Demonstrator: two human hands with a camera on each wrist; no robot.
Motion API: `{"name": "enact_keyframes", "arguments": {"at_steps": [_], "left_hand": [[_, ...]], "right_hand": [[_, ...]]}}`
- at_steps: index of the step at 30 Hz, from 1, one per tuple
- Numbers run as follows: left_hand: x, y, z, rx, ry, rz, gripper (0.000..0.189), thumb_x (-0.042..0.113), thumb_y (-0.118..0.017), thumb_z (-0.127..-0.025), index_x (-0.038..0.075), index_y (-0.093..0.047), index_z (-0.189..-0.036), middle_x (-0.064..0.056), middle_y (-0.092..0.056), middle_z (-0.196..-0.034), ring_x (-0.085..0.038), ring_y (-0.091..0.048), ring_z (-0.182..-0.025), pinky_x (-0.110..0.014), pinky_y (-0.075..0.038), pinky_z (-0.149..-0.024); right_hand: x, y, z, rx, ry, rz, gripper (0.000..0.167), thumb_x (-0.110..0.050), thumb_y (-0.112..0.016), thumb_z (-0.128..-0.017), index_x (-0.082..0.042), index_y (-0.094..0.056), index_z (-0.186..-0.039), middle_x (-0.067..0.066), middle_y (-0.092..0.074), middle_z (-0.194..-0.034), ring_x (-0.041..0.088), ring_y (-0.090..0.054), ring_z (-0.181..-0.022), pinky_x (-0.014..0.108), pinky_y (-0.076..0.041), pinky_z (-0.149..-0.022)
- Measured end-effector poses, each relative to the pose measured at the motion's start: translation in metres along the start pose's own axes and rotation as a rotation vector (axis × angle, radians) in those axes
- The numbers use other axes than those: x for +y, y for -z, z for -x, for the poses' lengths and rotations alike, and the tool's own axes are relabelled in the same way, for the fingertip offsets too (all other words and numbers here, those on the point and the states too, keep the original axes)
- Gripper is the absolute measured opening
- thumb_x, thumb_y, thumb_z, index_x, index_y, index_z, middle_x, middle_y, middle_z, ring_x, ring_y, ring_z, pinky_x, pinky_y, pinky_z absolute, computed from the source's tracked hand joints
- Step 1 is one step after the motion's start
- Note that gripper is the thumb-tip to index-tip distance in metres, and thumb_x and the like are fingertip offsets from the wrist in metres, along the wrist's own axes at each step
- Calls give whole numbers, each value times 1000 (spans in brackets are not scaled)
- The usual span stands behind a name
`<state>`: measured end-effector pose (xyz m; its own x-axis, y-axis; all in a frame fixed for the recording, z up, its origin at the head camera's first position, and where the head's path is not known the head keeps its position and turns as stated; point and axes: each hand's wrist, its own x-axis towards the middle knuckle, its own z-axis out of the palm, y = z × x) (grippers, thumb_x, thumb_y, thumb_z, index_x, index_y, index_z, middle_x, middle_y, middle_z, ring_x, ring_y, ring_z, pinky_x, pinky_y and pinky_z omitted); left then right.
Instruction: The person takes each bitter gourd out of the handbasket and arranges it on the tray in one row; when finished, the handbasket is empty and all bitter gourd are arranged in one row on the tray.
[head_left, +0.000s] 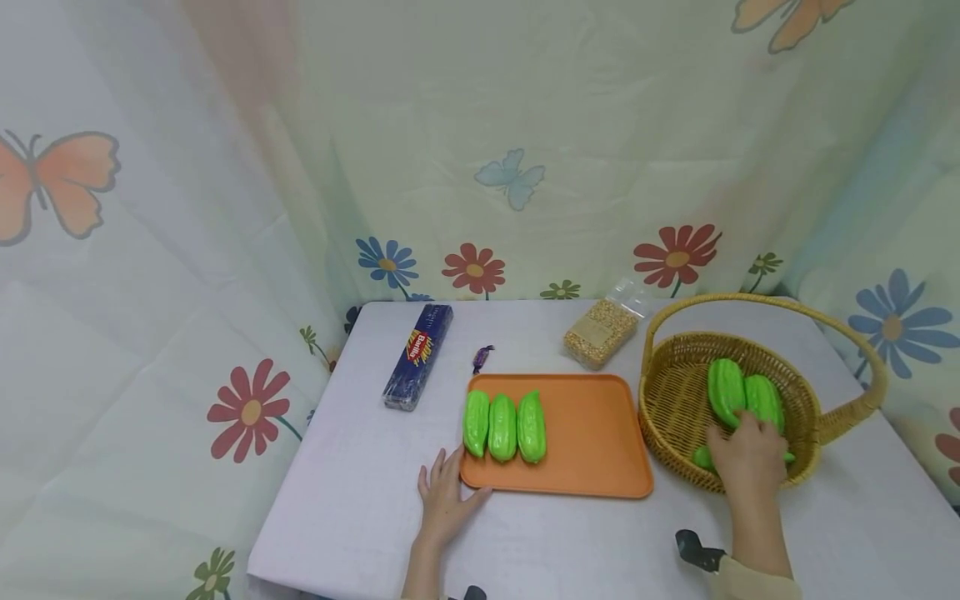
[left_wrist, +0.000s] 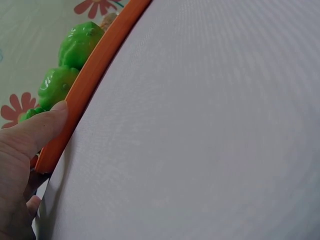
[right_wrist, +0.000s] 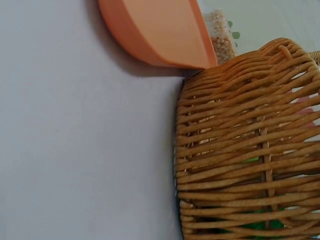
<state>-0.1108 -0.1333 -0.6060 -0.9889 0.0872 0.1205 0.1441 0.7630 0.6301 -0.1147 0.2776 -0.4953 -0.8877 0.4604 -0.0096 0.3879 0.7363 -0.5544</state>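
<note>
Three long, ribbed, glossy green vegetables (head_left: 502, 427) lie side by side on the left part of an orange tray (head_left: 592, 437). At the tray's near left corner is my left hand (head_left: 444, 502), fingers spread along the side and thumb on the front rim. The left wrist view shows that thumb (left_wrist: 47, 122) against the rim. My right hand (head_left: 750, 454) reaches into a wicker basket (head_left: 675, 392), over a green vegetable (head_left: 702, 457) lying crosswise. Two more green vegetables (head_left: 726, 392) lie just beyond the fingers. The fingers' undersides are hidden, and the right wrist view shows only the basket's outside.
A blue Barilla pasta pack (head_left: 418, 358) lies at the back left, with a small purple-wrapped candy (head_left: 482, 358) beside it. Behind the tray rests a clear bag of grains (head_left: 602, 329). The basket's tall handle (head_left: 765, 298) arches over it. A patterned curtain hangs behind the table.
</note>
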Motion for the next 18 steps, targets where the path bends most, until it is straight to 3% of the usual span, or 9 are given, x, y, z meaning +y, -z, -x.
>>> {"name": "enact_keyframes", "arguments": {"at_steps": [4,10,13,18], "left_hand": [[0,0,0,3,2,0,85,61,-59,-76,15,-33,-142,-3,-42,-139,-30,-20,-134,-54,4,-104],[1,0,0,-2,11,-2,85,62,-59,-76,16,-33,-142,-3,-41,-140,-30,-19,-134,-54,5,-104],[2,0,1,-4,12,2,85,62,-59,-76,15,-33,-143,-4,-41,-140,-30,-19,-134,-54,5,-104],[4,2,1,1,7,6,84,60,-59,-77,15,-33,-142,-4,-41,-140,-31,-20,-134,-55,5,-104]], "right_hand": [[4,-1,2,9,9,52,50,-24,-49,-89,16,-41,-119,44,-33,-112,59,-32,-99,65,-35,-69],[8,0,3,-8,34,124,50,-21,-53,-87,21,-41,-111,47,-31,-107,60,-29,-99,63,-31,-74],[10,2,2,-72,42,159,52,-24,-51,-88,22,-40,-109,49,-30,-104,62,-27,-97,63,-32,-71],[10,1,-3,-250,17,171,69,-36,-46,-91,23,-30,-121,54,-20,-109,72,-20,-97,70,-35,-65]]}}
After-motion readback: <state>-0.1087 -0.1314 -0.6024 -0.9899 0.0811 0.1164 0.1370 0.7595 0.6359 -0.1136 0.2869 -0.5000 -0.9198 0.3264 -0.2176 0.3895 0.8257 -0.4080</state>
